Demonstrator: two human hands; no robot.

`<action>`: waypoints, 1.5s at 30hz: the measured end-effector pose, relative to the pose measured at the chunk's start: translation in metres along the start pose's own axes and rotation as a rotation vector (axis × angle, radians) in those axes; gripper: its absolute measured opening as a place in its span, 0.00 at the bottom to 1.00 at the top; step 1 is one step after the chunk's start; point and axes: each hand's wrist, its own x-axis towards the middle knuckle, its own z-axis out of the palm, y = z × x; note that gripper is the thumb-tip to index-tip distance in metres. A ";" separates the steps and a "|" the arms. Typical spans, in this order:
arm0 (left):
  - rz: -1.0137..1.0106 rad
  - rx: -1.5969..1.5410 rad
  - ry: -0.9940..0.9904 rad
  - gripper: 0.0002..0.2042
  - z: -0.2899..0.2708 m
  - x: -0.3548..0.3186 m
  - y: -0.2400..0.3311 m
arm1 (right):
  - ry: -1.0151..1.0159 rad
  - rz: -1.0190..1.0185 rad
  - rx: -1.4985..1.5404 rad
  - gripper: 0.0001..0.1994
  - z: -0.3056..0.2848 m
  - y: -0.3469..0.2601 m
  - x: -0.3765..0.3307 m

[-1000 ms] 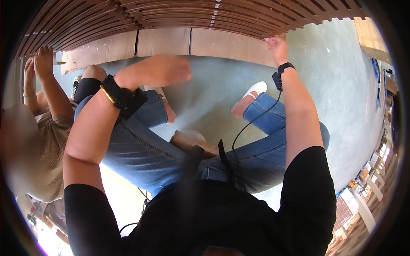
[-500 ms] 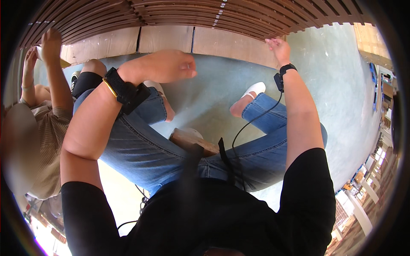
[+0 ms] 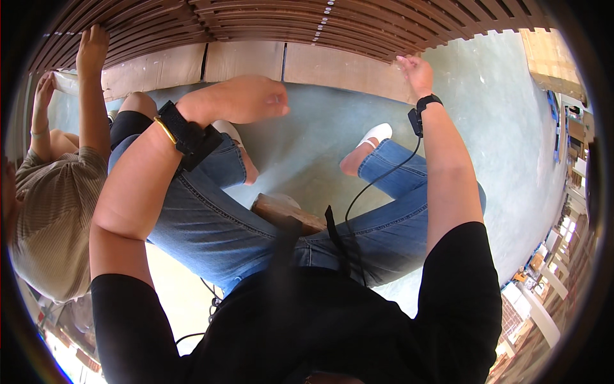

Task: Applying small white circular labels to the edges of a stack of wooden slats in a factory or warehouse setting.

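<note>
A dark wooden slatted panel [image 3: 320, 22] stands across the top of the view, with brown cardboard sheets [image 3: 249, 61] along its foot. My right hand [image 3: 414, 72], with a black wrist strap and cable, grips the panel's lower edge at the upper right. My left hand [image 3: 240, 99] hovers in the air above my left knee. It wears a black strap and a gold bangle, holds nothing, and its fingers are loosely extended. I sit in blue jeans on a low wooden stool [image 3: 281, 211].
A co-worker in a striped shirt [image 3: 54, 192] sits at my left, with both hands [image 3: 93, 48] raised against the slatted panel. Grey-green concrete floor [image 3: 499, 128] spreads to the right. Stacked wooden pieces [image 3: 550, 54] lie at the far right.
My left hand has swung to the right, away from the panel's left part. The co-worker's raised hands have shifted slightly. My right hand stays on the panel's edge.
</note>
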 end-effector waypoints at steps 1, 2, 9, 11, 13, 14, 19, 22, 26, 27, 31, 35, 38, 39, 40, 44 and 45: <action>-0.002 0.001 -0.001 0.14 0.000 -0.001 -0.001 | 0.004 -0.016 0.001 0.19 0.000 -0.001 0.000; -0.004 0.003 -0.002 0.14 0.001 -0.001 -0.002 | 0.008 -0.032 0.002 0.19 0.001 -0.002 0.001; 0.003 0.018 0.011 0.13 0.001 -0.001 -0.005 | 0.000 -0.062 -0.085 0.19 -0.008 -0.011 -0.001; 0.004 0.033 0.018 0.13 0.002 0.001 -0.005 | 0.001 -0.082 -0.069 0.21 -0.012 -0.010 0.000; 0.003 0.022 0.014 0.13 0.002 0.001 -0.004 | 0.012 -0.091 -0.025 0.22 -0.010 -0.009 -0.003; 0.000 0.012 0.009 0.13 0.001 0.001 -0.004 | 0.022 -0.098 0.020 0.23 -0.010 -0.009 -0.003; -0.009 0.002 0.012 0.13 0.001 -0.001 -0.002 | -0.005 -0.014 0.005 0.23 -0.012 -0.013 0.000; -0.012 0.003 0.010 0.12 0.001 0.000 -0.002 | -0.008 0.008 0.002 0.23 -0.012 -0.009 0.001; 0.004 0.006 0.024 0.12 0.001 -0.001 -0.004 | -0.020 0.023 -0.004 0.21 -0.010 -0.019 -0.004; 0.008 0.005 0.026 0.12 0.000 -0.001 -0.003 | -0.017 0.023 -0.007 0.21 -0.011 -0.019 -0.005; -0.024 0.026 -0.014 0.13 -0.006 -0.001 0.008 | 0.007 0.051 -0.020 0.21 -0.014 -0.018 -0.007; 0.006 0.035 0.018 0.13 -0.004 -0.002 0.001 | -0.035 0.042 -0.075 0.22 -0.020 -0.030 -0.009; -0.025 0.028 -0.014 0.14 -0.008 -0.005 0.007 | -0.129 0.071 -0.133 0.23 -0.026 -0.040 -0.010; -0.022 0.028 -0.011 0.14 -0.008 -0.005 0.007 | -0.126 0.069 -0.136 0.23 -0.028 -0.039 -0.010; -0.013 0.029 -0.009 0.14 -0.007 -0.005 0.007 | -0.117 0.073 -0.095 0.23 -0.030 -0.038 -0.010; 0.000 0.034 -0.002 0.14 -0.007 -0.006 0.006 | -0.063 0.065 0.056 0.23 -0.030 -0.032 -0.006; 0.000 0.033 0.000 0.14 -0.007 -0.006 0.005 | -0.064 0.063 0.054 0.23 -0.030 -0.031 -0.005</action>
